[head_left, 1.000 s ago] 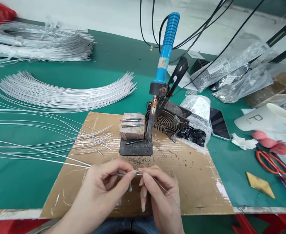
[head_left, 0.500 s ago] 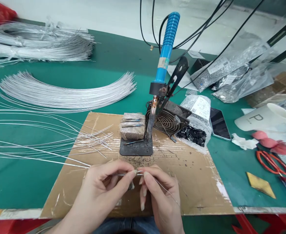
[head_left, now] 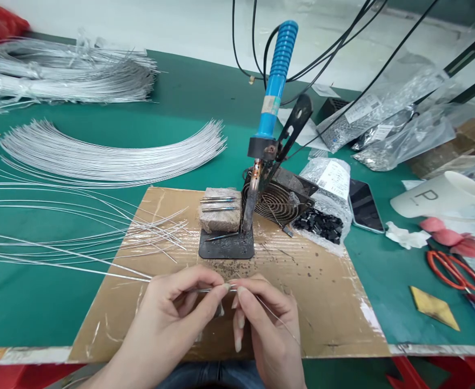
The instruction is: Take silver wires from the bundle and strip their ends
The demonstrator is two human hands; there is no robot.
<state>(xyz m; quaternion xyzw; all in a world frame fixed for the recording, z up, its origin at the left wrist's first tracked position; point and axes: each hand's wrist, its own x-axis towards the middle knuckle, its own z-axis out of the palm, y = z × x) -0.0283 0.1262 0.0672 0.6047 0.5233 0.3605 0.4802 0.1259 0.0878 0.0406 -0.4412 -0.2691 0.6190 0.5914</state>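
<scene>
My left hand [head_left: 176, 310] is closed over the cardboard, thumb and forefinger pinching white wires [head_left: 126, 272] that come in from the left. Close against it, my right hand [head_left: 269, 321] pinches a thin strand of wire [head_left: 276, 317], which runs back down across the palm. The fingertips of both hands almost meet, and a short length of wire shows between them. Something small and grey sits under my left fingertips, mostly hidden. Beyond the hands, a blue-handled soldering iron [head_left: 278, 81] points tip down beside a worn block [head_left: 220, 220] with several thin metal tips on it.
Loose white wires [head_left: 156, 227] lie on the cardboard sheet [head_left: 334, 324], left side. A curved wire bundle [head_left: 119, 156] rests behind them. Right of the iron are a round fan grille [head_left: 275, 205], a bag of black parts [head_left: 322, 224], a phone [head_left: 365, 205], a mug [head_left: 427, 197] and scissors [head_left: 454, 270].
Almost nothing differs. Both hands keep their pinch at the same spot, with only a very slight shift of the fingers and of the whole view.
</scene>
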